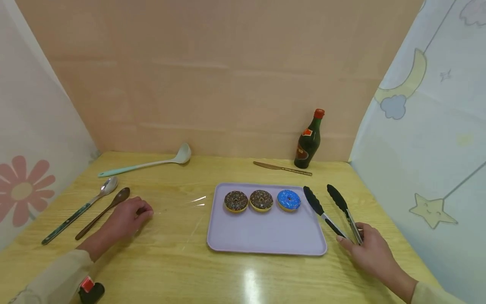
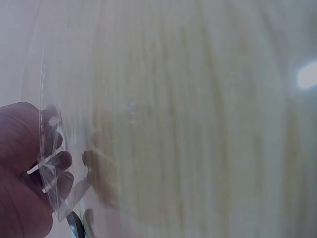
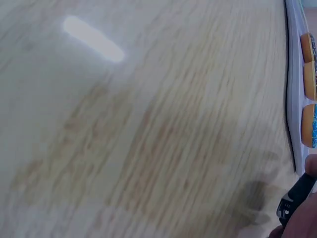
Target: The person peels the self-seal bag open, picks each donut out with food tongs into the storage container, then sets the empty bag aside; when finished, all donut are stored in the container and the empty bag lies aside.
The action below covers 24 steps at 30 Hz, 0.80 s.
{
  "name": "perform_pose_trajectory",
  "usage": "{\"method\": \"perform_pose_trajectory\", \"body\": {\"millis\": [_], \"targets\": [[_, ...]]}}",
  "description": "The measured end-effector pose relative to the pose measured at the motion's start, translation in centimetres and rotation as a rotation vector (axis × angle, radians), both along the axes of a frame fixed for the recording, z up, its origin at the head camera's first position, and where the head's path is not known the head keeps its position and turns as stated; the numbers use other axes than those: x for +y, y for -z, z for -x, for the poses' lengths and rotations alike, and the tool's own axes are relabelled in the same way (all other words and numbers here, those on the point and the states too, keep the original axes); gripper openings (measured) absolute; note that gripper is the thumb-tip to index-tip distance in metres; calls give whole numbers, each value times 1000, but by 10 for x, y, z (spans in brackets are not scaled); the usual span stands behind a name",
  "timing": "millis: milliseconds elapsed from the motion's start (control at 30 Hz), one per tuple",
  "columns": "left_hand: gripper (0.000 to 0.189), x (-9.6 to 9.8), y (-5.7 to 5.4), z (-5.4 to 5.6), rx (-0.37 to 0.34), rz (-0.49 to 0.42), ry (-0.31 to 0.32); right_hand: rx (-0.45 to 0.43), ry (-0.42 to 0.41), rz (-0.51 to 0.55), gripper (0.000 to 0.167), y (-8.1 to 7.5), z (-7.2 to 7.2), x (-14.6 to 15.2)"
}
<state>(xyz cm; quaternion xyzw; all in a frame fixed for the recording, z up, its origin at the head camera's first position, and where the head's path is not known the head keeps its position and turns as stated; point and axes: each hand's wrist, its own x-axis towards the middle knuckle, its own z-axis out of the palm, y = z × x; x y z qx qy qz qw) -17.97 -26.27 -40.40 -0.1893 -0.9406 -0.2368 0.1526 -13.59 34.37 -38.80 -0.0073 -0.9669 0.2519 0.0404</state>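
Observation:
In the head view, my right hand (image 1: 373, 253) grips a pair of tongs (image 1: 355, 226) near its lower end. The tongs' black tips stand spread apart, one over the tray's right edge. Two chocolate donuts (image 1: 236, 201) and a blue-iced donut (image 1: 289, 200) sit in a row on the lilac tray (image 1: 265, 240). On the left, my left hand (image 1: 130, 217) has its fingers curled close above the table. The left wrist view shows it pinching a clear, see-through plastic piece (image 2: 62, 183) with a folded corner; the piece's full shape is hard to see.
Beside my left hand lie a brown wooden spoon (image 1: 102, 215) and a metal spoon (image 1: 79, 213) with a dark patterned handle. Farther back are a ladle (image 1: 152, 162), a gold knife (image 1: 282, 168) and a standing green bottle (image 1: 309, 141). Walls enclose the table's back and sides.

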Motion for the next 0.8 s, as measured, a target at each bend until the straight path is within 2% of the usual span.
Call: {"method": "perform_pose_trajectory", "body": {"millis": [100,333,700,800], "targets": [[7,0,-1,-2,6,-8,-2,-54,60,38,85,3,5,0],[6,-1,-3,-5,1,-9,-13,-44,123,34,92,12,10,0],[7,3,-11,-3,55,-13,0,-82,89,-38,102,5,13,5],[5,4,-13,-1,75,-10,15,-55,96,-37,100,5,12,6]]}}
